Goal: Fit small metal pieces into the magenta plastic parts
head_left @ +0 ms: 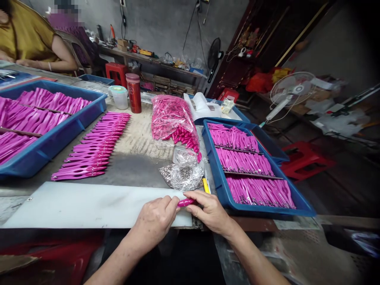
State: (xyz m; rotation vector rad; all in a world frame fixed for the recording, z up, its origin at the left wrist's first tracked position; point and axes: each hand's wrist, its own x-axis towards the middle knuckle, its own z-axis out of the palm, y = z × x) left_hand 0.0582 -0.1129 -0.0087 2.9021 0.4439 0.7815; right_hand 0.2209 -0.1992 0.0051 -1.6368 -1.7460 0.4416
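Observation:
A small glossy magenta piece (185, 202) is pinched between both hands above the right end of the white board (89, 204). My left hand (157, 215) grips its left end, with the fingers curled. My right hand (210, 209) holds its right end between thumb and fingertips. Just beyond the hands lies a clear plastic bag of small metal parts (185, 174). Farther back, a clear bag holds many magenta pieces (172, 118). A row of pink handles (89, 148) with darker magenta ends lies left of the bags.
Blue trays of pink handles stand at the left (63, 134) and right (218, 170). A yellow-handled tool (206, 185) lies beside the right tray. Behind are a red tumbler (134, 95) and a lidded tub (119, 98). A person in yellow (29, 35) sits at the far left.

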